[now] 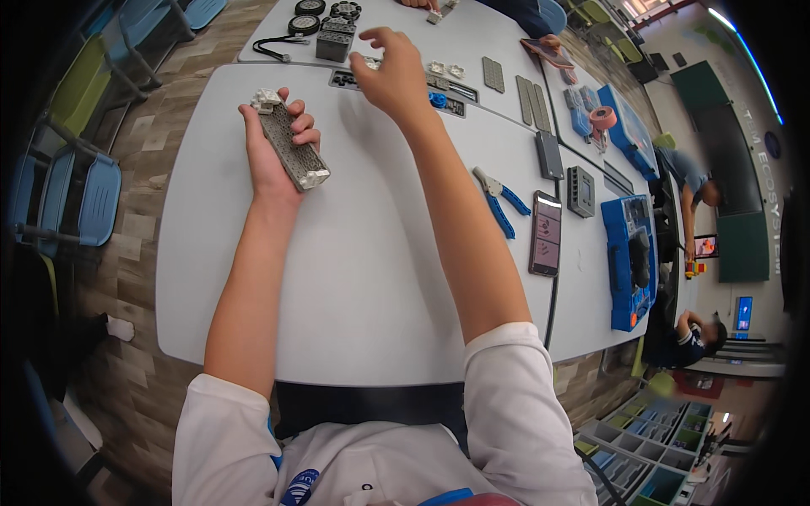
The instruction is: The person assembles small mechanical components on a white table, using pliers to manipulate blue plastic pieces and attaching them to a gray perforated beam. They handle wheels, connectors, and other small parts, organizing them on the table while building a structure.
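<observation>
My left hand [268,162] is closed around a long grey perforated building plate [292,148], tilted above the white table. White connector pieces sit at both its ends: a cluster [266,100] by my thumb and another piece [315,179] at the lower end. My right hand [395,78] is raised over the far part of the table, thumb and forefinger apart, with nothing visible between them. Below and around it are dark trays of small parts [344,79], a blue part [437,100] and small white pieces [447,69]. Some of those parts are hidden behind the hand.
Blue-handled pliers [500,202], a phone [546,234] and a grey box-shaped module [580,191] lie to the right. Beyond are grey plates [533,103] and blue cases [626,126]. Black wheels [304,24] and a cable [272,48] lie far left. Another person's hand [419,3] is opposite.
</observation>
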`<state>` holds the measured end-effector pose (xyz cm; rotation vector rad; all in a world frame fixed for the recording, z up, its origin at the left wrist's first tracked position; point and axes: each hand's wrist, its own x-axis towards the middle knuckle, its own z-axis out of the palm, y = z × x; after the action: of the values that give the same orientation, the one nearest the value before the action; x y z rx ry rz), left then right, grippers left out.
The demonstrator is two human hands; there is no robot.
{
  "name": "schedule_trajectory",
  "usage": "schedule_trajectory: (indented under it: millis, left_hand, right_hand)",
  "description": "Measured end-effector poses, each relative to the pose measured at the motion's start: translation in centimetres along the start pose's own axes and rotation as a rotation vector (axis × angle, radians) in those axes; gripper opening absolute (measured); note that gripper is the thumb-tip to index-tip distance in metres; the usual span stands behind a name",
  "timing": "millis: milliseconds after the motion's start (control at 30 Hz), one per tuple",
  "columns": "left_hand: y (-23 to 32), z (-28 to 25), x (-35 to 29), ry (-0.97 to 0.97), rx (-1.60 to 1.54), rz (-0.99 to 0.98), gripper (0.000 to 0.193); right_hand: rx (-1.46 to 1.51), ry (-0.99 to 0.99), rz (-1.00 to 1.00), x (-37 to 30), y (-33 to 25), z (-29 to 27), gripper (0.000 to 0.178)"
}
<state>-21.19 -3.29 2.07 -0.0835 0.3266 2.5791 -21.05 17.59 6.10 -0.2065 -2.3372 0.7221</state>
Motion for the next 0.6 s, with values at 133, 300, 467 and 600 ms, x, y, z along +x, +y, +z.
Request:
schedule_trajectory:
  millis: [133, 300, 467, 600]
  left_hand:
    - [1.0, -1.7, 1.0, -0.221, -0.066, -0.075, 0.066]
    - [0.3, -1.0, 0.4, -0.153, -0.047, -0.049, 0.067]
    - [0.1, 0.5, -0.4, -0.081, 0.075, 0.055, 0.070]
    - [-0.1, 0.8, -0.1, -0.042, 0.162, 0.102, 0.074]
  right_hand:
    - [-0.301, 0.045, -0.123, 3.0, -0.2, 4.7, 0.047]
    - [-0.259, 0.015, -0.057, 3.1, 0.2, 6.5, 0.044]
    - [0.178, 0.052, 0.006, 3.1, -0.6, 4.6, 0.039]
    - [0.688, -0.060, 0.314, -2.0, -3.4, -2.4, 0.054]
